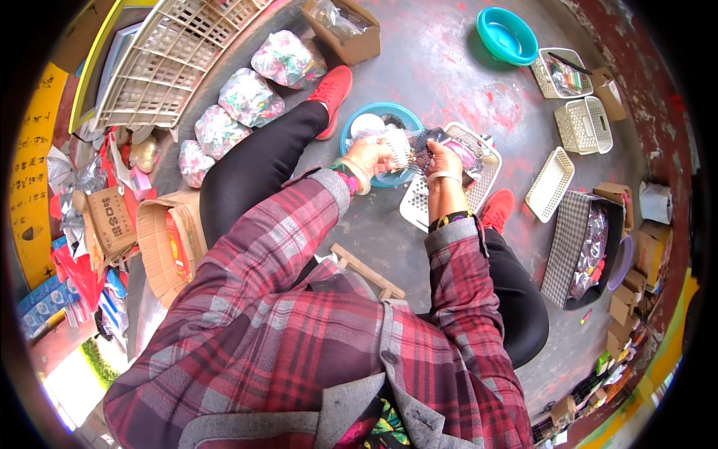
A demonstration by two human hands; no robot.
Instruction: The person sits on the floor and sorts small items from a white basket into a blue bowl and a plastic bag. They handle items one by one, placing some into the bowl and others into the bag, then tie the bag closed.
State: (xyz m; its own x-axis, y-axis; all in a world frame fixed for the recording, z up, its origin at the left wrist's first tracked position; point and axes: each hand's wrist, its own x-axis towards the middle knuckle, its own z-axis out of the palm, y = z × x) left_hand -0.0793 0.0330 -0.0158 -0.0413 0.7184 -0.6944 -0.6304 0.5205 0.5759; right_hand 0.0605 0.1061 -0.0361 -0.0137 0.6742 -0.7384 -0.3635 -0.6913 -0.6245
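Note:
My left hand (365,159) is closed on a whitish ribbed piece (399,149), held above a teal basin (392,109). Close by on the right, the fingers of my right hand (445,159) pinch some dark mesh (423,141), which reaches across to the whitish piece. Inside the basin are a white round item (367,125) and dark material, partly covered by my left hand. Under my right hand stands a white plastic basket (492,159) holding a pink item (465,154) and darker things. My wrist hides part of it.
Several clear bags of colourful small items (250,97) line the left, near a cardboard box (345,45). A teal tub (507,36), white baskets (583,125) and a checked box (572,239) stand at right. A wooden bar (366,272) lies between my legs.

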